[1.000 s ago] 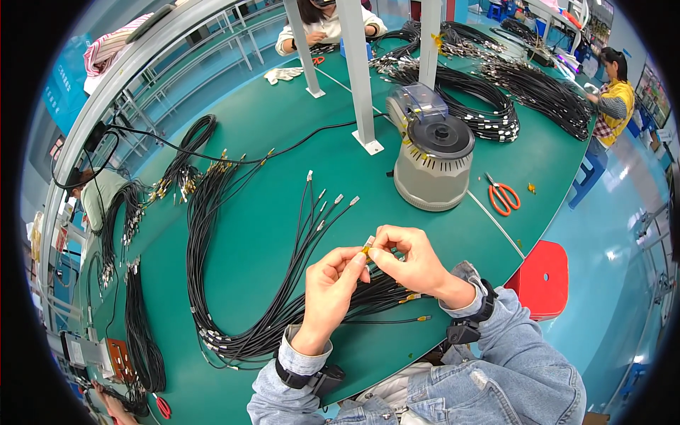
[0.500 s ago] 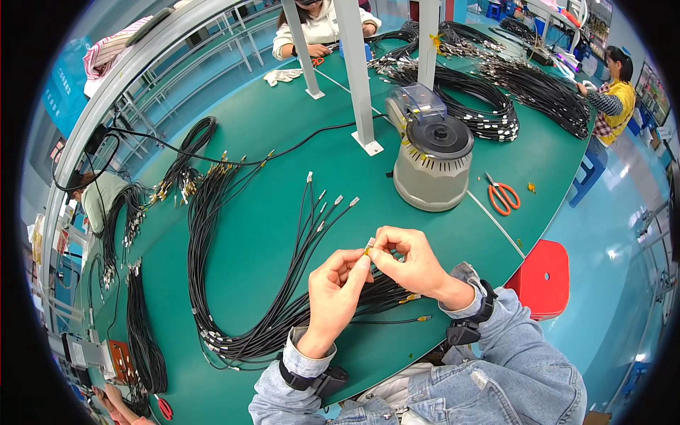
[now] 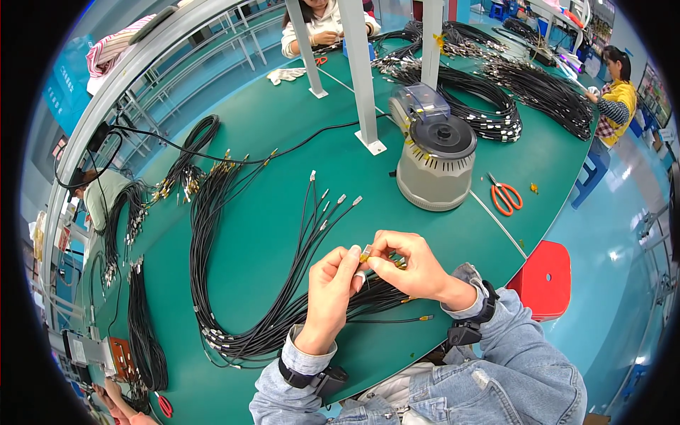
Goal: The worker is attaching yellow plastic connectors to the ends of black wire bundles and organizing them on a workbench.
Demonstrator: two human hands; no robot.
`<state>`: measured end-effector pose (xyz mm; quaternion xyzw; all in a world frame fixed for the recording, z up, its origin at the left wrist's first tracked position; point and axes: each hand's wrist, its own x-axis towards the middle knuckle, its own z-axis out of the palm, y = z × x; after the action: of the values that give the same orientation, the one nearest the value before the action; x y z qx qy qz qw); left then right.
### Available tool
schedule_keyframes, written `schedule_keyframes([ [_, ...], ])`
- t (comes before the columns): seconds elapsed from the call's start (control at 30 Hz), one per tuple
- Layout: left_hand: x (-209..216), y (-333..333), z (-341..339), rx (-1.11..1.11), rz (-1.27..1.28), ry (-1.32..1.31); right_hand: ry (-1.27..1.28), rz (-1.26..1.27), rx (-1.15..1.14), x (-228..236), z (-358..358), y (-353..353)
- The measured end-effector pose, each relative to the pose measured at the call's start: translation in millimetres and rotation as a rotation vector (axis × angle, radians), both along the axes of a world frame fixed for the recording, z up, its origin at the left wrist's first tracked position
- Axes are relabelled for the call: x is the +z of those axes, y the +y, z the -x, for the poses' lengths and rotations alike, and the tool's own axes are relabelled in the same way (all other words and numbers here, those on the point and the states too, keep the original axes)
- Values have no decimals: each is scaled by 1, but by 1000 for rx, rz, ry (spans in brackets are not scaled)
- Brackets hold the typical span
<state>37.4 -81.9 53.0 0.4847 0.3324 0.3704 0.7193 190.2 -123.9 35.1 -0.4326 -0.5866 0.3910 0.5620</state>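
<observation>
Above the near part of the green table, my two hands meet at a small silver cable connector with yellow tape around it. My left hand pinches it between thumb and fingers. From the other side, my right hand grips the taped part, its fingertips partly hiding the tape. Beneath both hands runs a large bundle of black cables with silver ends, curving away to the left. One cable end with a yellow-taped plug lies to the right of my wrists.
A round grey tape dispenser stands beyond my hands, with orange-handled scissors to its right. Metal posts rise from the table. More cable coils lie at left and far right. A red stool is by the right edge. Co-workers sit around.
My left thumb has moved up alongside the connector, and my right fingers have shifted slightly down on the tape. Across the table, a co-worker's hand has lifted a little.
</observation>
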Motion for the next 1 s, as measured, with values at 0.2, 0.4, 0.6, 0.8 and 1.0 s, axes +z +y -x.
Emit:
schedule_keyframes([
  [0.2,13,-6,-7,104,-71,-43,32,6,-6,-5,-2,2],
  [0.4,-8,3,-3,178,-658,131,129,-45,-28,-3,-1,3],
  [0.6,-10,0,-6,396,-1126,422,136,-27,-18,-3,-1,3],
  [0.8,-13,1,-7,436,-1279,497,127,34,18,-4,-3,1],
  [1.0,-13,1,-6,450,-1311,530,120,40,18,-4,-4,0],
])
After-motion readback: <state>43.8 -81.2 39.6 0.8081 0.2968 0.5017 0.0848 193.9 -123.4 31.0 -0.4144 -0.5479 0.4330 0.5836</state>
